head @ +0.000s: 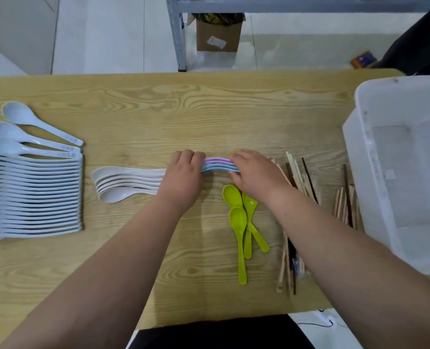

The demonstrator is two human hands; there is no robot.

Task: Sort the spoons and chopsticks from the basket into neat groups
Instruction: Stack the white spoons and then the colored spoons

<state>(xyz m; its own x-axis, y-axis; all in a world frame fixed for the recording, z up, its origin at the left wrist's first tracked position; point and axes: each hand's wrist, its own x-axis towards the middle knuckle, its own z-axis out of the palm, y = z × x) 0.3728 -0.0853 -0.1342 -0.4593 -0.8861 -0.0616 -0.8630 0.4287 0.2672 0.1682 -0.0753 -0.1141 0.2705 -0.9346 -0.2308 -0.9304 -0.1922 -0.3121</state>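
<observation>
A small stack of pink and blue spoons (217, 165) lies at the middle of the wooden table (209, 109). My left hand (183, 177) grips one end of the stack and my right hand (255, 176) grips the other end. Cream spoons (125, 182) lie nested just left of my left hand. Three green spoons (241, 222) lie in front of my right hand. A long row of white spoons (32, 192) fills the left side. Wooden chopsticks (307, 182) lie loose under and beside my right forearm. The white plastic basket (375, 172) stands at the right.
Beyond the table's far edge stand a metal shelf leg (177, 34) and a cardboard box (219, 34) on the floor. Some more chopsticks (346, 205) lean by the basket's wall. A dark garment (221, 333) is at the near edge.
</observation>
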